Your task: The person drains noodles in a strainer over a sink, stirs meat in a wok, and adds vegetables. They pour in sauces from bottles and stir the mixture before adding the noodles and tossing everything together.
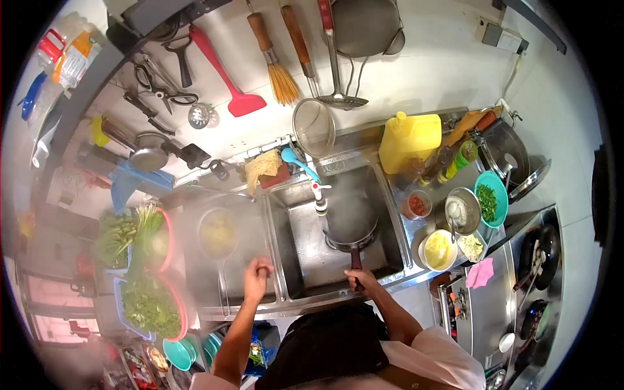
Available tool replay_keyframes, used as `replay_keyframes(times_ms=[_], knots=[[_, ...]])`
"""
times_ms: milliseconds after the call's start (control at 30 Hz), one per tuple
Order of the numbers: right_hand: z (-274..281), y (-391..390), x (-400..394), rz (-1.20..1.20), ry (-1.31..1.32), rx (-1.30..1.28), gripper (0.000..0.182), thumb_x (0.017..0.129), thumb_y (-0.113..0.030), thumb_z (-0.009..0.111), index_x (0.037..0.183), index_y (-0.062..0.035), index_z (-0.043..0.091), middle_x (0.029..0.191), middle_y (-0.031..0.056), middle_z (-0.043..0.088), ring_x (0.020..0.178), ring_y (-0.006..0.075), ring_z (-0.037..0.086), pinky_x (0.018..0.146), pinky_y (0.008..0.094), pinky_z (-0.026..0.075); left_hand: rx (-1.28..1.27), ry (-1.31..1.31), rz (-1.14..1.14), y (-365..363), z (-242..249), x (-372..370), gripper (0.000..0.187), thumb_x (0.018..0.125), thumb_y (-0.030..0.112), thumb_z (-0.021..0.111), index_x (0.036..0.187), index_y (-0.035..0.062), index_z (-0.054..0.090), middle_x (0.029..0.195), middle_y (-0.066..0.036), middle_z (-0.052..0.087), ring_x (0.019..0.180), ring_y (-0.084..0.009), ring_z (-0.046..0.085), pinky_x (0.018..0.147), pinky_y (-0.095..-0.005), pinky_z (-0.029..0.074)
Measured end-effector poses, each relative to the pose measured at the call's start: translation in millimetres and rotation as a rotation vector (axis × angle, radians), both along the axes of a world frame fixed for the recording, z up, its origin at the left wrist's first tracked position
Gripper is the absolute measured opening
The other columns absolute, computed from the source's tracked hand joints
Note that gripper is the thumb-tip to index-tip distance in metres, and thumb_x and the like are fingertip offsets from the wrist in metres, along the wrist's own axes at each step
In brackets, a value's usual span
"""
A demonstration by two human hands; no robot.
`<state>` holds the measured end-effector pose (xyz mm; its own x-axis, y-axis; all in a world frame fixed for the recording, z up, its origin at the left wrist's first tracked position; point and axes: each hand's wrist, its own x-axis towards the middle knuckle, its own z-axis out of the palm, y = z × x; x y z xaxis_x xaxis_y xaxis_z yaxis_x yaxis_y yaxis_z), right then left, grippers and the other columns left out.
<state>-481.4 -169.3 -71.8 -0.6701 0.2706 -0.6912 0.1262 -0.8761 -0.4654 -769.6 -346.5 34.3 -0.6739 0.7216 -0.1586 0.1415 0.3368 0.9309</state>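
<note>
My right hand (361, 279) grips the dark handle of a black wok (351, 221). The wok sits in the right basin of a steel sink (305, 260), under the tap (318, 195), and steam rises from it. My left hand (257, 270) is curled into a loose fist over the divider between the two basins, and I see nothing in it. Just left of it, a long-handled strainer (218, 234) with pale yellow food lies in the left basin.
Right of the sink are a yellow oil jug (409, 140), bowls of sauce, chopped greens (489, 200) and yellow batter (438, 250), a pink cloth and stove burners (536, 260). Baskets of leafy greens (149, 302) stand at left. Utensils hang on the wall above.
</note>
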Motion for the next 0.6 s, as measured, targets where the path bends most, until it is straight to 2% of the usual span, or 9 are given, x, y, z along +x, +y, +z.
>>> replay_keyframes(times_ms=[133, 200, 333, 367, 433, 600], knots=[[11.7, -7.1, 22.0, -0.009, -0.034, -0.056, 0.025, 0.086, -0.015, 0.065, 0.067, -0.0101, 0.049, 0.053, -0.0008, 0.046, 0.044, 0.0117, 0.045, 0.043, 0.0302, 0.038, -0.053, -0.064, 0.137, -52.6, -15.0, 5.5, 0.028, 0.083, -0.008, 0.037, 0.103, 0.0009, 0.055, 0.075, -0.005, 0.062, 0.065, -0.0095, 0.056, 0.058, -0.0240, 0.049], [23.1, -10.8, 30.9, 0.027, 0.094, -0.089, 0.021, 0.087, -0.015, 0.062, 0.072, -0.0101, 0.048, 0.054, -0.0001, 0.046, 0.043, 0.0112, 0.044, 0.042, 0.0301, 0.037, -0.060, -0.090, 0.173, -64.8, -15.3, 9.4, 0.029, 0.082, -0.009, 0.037, 0.102, 0.0011, 0.055, 0.076, -0.006, 0.062, 0.062, -0.0098, 0.055, 0.057, -0.0240, 0.049], [32.3, -12.2, 27.1, 0.176, 0.029, -0.134, 0.018, 0.088, -0.015, 0.060, 0.076, -0.0111, 0.047, 0.055, -0.0019, 0.043, 0.042, 0.0098, 0.041, 0.041, 0.0262, 0.033, -0.040, -0.122, 0.212, -76.8, -18.4, 14.1, 0.032, 0.080, -0.009, 0.037, 0.103, 0.0018, 0.055, 0.076, -0.006, 0.062, 0.062, -0.0096, 0.055, 0.057, -0.0241, 0.049], [25.5, -11.8, 21.6, 0.180, 0.030, -0.129, 0.018, 0.088, -0.015, 0.060, 0.076, -0.0111, 0.047, 0.055, -0.0019, 0.043, 0.042, 0.0098, 0.041, 0.041, 0.0262, 0.033, -0.022, -0.139, 0.223, -77.2, -19.2, 14.0, 0.032, 0.080, -0.009, 0.036, 0.104, 0.0020, 0.056, 0.075, -0.006, 0.062, 0.062, -0.0094, 0.055, 0.057, -0.0242, 0.049], [1.4, -12.4, 4.0, 0.221, 0.211, -0.170, 0.023, 0.089, -0.018, 0.061, 0.070, -0.0124, 0.049, 0.052, -0.0026, 0.045, 0.043, 0.0097, 0.042, 0.043, 0.0278, 0.038, -0.032, -0.129, 0.215, -76.0, -15.1, 15.2, 0.032, 0.080, -0.009, 0.037, 0.104, 0.0019, 0.056, 0.076, -0.006, 0.063, 0.062, -0.0091, 0.055, 0.057, -0.0239, 0.048], [-23.8, -2.5, -26.7, 0.106, 0.190, -0.274, 0.022, 0.090, -0.020, 0.059, 0.072, -0.0133, 0.050, 0.052, -0.0030, 0.045, 0.043, 0.0104, 0.043, 0.044, 0.0277, 0.037, -0.047, -0.084, 0.195, -82.6, -3.8, 12.7, 0.031, 0.081, -0.007, 0.038, 0.104, 0.0017, 0.056, 0.076, -0.005, 0.063, 0.062, -0.0087, 0.055, 0.057, -0.0237, 0.047]])
